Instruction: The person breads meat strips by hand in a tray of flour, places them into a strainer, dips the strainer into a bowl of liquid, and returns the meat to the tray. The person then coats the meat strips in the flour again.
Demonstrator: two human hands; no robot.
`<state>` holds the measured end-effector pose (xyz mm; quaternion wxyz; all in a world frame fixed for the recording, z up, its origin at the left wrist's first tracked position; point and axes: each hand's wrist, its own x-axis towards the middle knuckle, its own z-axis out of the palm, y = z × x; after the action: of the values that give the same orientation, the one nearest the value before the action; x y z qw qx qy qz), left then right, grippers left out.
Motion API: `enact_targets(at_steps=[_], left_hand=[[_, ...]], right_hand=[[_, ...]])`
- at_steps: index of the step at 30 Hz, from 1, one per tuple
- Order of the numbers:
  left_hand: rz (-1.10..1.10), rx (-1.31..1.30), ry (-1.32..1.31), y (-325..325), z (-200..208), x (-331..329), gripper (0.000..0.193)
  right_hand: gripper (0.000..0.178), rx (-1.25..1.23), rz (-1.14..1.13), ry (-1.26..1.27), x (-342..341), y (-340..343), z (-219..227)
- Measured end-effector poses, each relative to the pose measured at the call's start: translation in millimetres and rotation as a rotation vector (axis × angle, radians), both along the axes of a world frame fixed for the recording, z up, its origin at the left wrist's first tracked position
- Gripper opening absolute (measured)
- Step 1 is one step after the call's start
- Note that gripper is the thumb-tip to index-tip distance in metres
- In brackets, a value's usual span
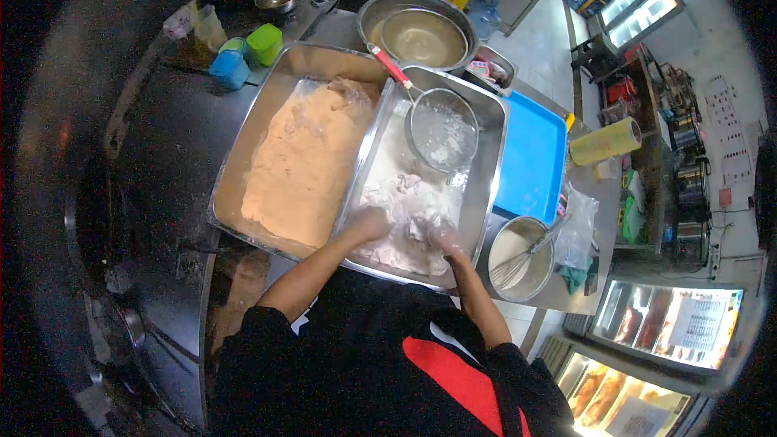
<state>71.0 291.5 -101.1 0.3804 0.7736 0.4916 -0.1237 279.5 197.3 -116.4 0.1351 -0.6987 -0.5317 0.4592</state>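
Note:
Both my hands are down in a metal tray of white flour. My left hand is at the tray's left side, its fingers hidden by flour and blur. At the right, my right hand is coated white and smeared by motion, beside flour-covered pieces that look like meat. More coated pieces lie between and below my hands. Whether either hand grips a piece does not show. A round mesh sieve with a red handle rests across the tray's far part, with white clumps in it.
Left of the flour stands a tray of orange-tan powder. Behind are a large metal bowl of cloudy liquid and a small pan of meat. On the right are a blue tray and a pot of batter with a whisk.

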Motion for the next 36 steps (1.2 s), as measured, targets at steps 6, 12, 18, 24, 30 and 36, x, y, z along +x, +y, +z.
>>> enact_targets(at_steps=[6, 12, 18, 24, 30, 36], left_hand=[[0.003, 0.130, -0.535, -13, -17, -8, 0.052], [0.161, -0.074, -0.643, -11, 25, 4, 0.041], [0.578, -0.538, -0.687, -14, 28, -9, 0.030], [0.438, -0.553, -0.939, -13, -11, -11, 0.030], [0.501, -0.400, -0.708, -22, 28, 2, 0.029], [0.725, -0.366, -0.904, -26, 16, -7, 0.029]], right_hand=[[0.030, 0.107, -0.399, 0.340, -28, -5, 67], [0.023, 0.200, -0.354, 0.207, -26, -10, 28], [0.031, 0.128, -0.338, 0.181, -30, -10, 43], [0.034, 0.216, -0.233, 0.073, -39, 0, 70], [0.029, 0.183, -0.318, 0.024, -50, -1, 82], [0.025, 0.113, -0.503, 0.153, -51, -1, 70]])
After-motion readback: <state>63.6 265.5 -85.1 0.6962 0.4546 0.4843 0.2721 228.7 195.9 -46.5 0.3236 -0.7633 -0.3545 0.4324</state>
